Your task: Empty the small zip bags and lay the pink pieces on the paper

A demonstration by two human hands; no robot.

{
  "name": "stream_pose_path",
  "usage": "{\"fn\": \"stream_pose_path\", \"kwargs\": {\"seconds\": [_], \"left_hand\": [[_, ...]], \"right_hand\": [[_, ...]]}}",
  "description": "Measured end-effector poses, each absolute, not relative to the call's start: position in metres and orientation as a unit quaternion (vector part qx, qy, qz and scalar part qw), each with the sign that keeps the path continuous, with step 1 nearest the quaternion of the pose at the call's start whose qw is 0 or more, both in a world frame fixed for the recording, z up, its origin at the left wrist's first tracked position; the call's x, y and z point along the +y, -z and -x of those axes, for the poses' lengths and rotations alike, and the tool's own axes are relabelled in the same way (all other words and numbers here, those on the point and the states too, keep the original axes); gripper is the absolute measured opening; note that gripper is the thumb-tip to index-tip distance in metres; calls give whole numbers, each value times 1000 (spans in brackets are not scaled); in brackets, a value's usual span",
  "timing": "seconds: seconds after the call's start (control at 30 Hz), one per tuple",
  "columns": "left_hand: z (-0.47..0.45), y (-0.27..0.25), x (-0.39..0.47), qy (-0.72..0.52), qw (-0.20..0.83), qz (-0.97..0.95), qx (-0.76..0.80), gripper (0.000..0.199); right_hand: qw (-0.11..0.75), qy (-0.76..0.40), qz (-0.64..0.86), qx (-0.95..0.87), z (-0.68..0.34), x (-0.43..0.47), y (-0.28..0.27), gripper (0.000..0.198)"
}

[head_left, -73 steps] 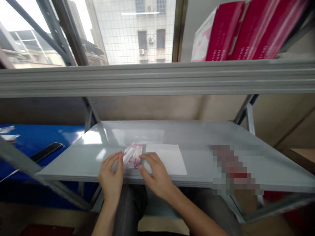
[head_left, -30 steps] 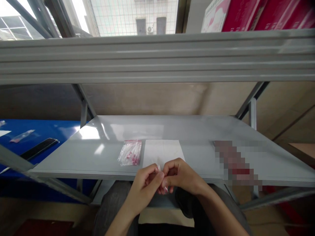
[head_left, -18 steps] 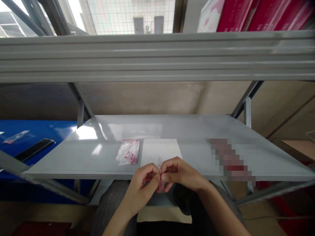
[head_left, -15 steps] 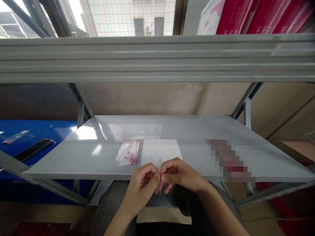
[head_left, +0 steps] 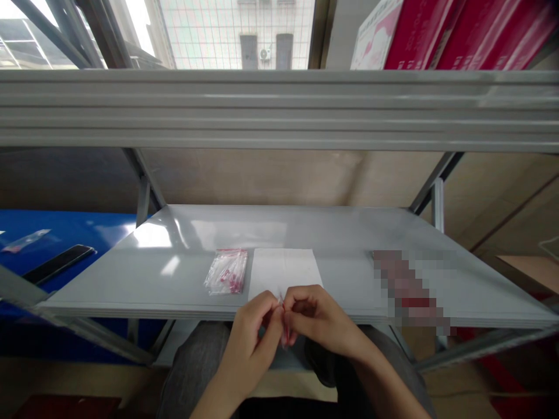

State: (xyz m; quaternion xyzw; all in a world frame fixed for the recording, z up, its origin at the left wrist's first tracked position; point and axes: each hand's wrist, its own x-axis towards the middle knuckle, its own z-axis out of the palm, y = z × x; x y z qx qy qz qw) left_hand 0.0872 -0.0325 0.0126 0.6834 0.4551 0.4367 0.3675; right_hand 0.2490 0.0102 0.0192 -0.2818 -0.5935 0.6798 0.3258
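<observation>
Just past the table's front edge, my left hand and my right hand meet, thumbs and fingertips pinching a small clear plastic bag with a red line along it. The fingers cover most of this bag, so what lies inside cannot be made out. Behind the hands, a white sheet of paper lies flat on the grey table. Left of that sheet rests a pile of clear zip bags with red seal strips and small red items showing through.
A blurred-out dark reddish item lies at the table's right. A phone and a clear packet are on a blue surface to the left. Overhead runs a grey beam, with red books above it.
Both hands still pinch the bag at nearly the same spot. More of its clear plastic now shows between the fingertips. The view has tilted slightly.
</observation>
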Motion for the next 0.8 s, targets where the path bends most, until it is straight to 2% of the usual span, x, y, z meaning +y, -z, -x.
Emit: {"fn": "stream_pose_path", "kwargs": {"seconds": [0.1, 0.23, 0.43, 0.53, 0.57, 0.63, 0.67, 0.7, 0.8], "left_hand": [[-88, -10, -36, -419, 265, -720, 485, 27], [-87, -8, -39, -400, 111, -732, 540, 23], [-82, -11, -41, -397, 114, -736, 537, 27], [-81, -12, -40, -454, 112, -739, 485, 14], [-80, -11, -39, -466, 116, -746, 461, 23], [-80, -9, -35, -453, 119, -774, 427, 68], [-80, -8, -33, -435, 117, -789, 419, 82], [-80, -7, -30, -420, 114, -799, 416, 86], [-80, -5, -26, -427, 108, -794, 419, 66]], "right_hand": [[327, -595, 336, -653, -247, 4, -19, 11], [329, -442, 423, -719, -248, 0, -19, 14], [341, -371, 455, -734, -248, -1, -22, 16], [360, -356, 459, -730, -246, -4, -26, 15], [360, -365, 452, -730, -245, -6, -28, 14], [356, -384, 437, -731, -245, -7, -29, 13], [355, -392, 431, -731, -246, -8, -30, 13], [355, -398, 428, -730, -246, -7, -30, 12], [367, -415, 435, -710, -248, -5, -28, 11]]}}
